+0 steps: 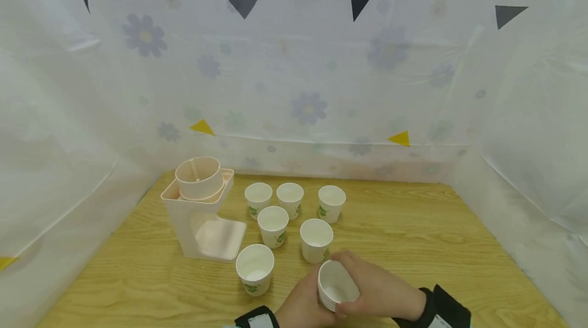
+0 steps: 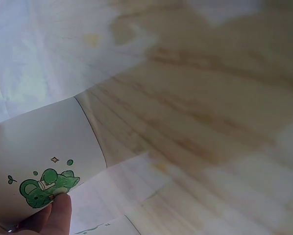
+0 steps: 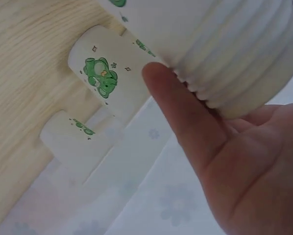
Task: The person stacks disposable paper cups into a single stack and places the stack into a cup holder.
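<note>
A nested stack of white paper cups point(image 1: 339, 284) is held between both hands near the front of the table. My left hand point(image 1: 303, 300) grips the stack from its left side. From the right, my right hand point(image 1: 378, 287) holds it round the rims. Stacked rims point(image 3: 234, 73) show as ridges in the right wrist view, with the right thumb point(image 3: 181, 112) against them. A green cartoon animal decorates the held cup point(image 2: 43, 147) in the left wrist view, where a fingertip touches the print. Just beyond the hands stands a single paper cup point(image 1: 316, 241), upright.
Several more upright paper cups, including a front-left cup point(image 1: 254, 269) and a back-right cup point(image 1: 332, 204), stand on the wooden table point(image 1: 413, 231). Left of them is a cream-coloured machine-like stand point(image 1: 202, 216) with a round top container. White flowered sheeting point(image 1: 275, 88) encloses the back and sides.
</note>
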A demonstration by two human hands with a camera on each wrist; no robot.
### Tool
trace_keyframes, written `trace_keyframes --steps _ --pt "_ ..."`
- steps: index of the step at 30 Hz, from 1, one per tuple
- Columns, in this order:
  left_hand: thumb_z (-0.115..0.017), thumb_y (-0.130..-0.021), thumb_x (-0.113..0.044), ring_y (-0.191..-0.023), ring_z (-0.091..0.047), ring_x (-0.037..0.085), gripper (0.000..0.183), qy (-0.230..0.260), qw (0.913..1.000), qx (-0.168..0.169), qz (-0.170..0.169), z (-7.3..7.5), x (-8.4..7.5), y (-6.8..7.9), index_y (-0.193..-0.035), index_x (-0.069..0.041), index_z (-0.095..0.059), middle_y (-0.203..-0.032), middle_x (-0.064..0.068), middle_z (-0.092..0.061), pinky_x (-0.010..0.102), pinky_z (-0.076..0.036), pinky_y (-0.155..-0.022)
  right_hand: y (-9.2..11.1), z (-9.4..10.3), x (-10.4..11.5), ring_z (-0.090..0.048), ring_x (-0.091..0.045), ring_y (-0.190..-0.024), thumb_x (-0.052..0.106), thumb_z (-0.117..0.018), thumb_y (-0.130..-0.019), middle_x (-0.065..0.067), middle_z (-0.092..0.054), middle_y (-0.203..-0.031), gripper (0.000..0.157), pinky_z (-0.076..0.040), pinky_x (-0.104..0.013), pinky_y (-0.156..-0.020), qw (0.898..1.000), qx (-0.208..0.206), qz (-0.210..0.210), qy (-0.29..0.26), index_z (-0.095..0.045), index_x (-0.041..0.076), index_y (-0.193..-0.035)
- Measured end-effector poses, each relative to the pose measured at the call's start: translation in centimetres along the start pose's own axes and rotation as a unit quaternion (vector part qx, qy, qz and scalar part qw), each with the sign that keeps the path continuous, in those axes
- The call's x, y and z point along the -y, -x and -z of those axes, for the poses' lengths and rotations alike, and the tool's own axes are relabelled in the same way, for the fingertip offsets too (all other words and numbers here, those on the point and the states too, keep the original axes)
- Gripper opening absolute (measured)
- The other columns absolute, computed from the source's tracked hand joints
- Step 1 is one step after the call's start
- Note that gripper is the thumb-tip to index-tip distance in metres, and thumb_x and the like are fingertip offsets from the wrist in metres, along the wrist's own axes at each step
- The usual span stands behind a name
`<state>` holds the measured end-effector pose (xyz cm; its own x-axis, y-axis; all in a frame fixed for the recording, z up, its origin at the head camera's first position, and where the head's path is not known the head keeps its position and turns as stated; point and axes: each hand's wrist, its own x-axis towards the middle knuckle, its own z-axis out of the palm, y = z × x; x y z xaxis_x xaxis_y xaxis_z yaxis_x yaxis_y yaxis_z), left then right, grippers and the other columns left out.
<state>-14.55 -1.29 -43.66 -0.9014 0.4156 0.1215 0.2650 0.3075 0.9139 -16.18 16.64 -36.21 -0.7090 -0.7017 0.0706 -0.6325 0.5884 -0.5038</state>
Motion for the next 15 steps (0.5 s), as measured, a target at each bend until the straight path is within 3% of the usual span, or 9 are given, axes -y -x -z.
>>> trace_keyframes --steps 5,9,12,15 --pt "-0.081 -0.067 -0.028 -0.106 -0.057 0.014 0.076 -0.015 0.9998 -0.003 -0.011 -0.1 0.0 -0.1 -0.130 -0.009 -0.042 -0.123 0.008 -0.061 0.035 -0.049 -0.093 0.5 -0.9 -1.4 -0.056 -0.017 -0.100 0.046 -0.073 -0.072 -0.006 -0.055 -0.122 0.077 -0.052 -0.037 -0.079 0.998 -0.021 0.020 -0.050 -0.043 0.008 -0.132" --pt "-0.081 -0.066 -0.029 -0.109 -0.056 0.015 0.079 0.006 1.0000 0.005 0.004 0.1 -0.2 0.0 -0.131 -0.010 -0.042 -0.125 0.007 -0.059 0.038 -0.047 -0.096 0.8 -1.7 -2.2 -0.055 -0.017 -0.106 0.045 -0.074 -0.072 -0.006 -0.054 -0.127 0.082 -0.051 -0.040 -0.085 0.997 -0.026 0.022 -0.076 -0.039 0.008 -0.136" --pt "-0.081 -0.067 -0.022 -0.112 -0.054 0.017 0.078 0.031 0.9988 0.029 0.025 0.5 -0.5 0.1 -0.133 -0.011 -0.041 -0.127 0.005 -0.056 0.041 -0.044 -0.098 0.9 -1.9 -2.4 -0.054 -0.018 -0.108 0.045 -0.073 -0.072 -0.008 -0.053 -0.129 0.086 -0.051 -0.041 -0.085 0.996 -0.023 0.024 -0.079 -0.036 0.004 -0.138" --pt "-0.077 -0.067 -0.009 -0.116 -0.051 0.023 0.079 0.016 0.9975 0.050 0.047 1.3 -1.0 0.5 -0.135 -0.007 -0.038 -0.130 0.010 -0.052 0.049 -0.042 -0.100 0.9 -2.0 -2.4 -0.054 -0.018 -0.107 0.042 -0.074 -0.073 -0.008 -0.054 -0.128 0.085 -0.051 -0.040 -0.085 0.996 -0.024 0.034 -0.079 -0.036 0.005 -0.139"
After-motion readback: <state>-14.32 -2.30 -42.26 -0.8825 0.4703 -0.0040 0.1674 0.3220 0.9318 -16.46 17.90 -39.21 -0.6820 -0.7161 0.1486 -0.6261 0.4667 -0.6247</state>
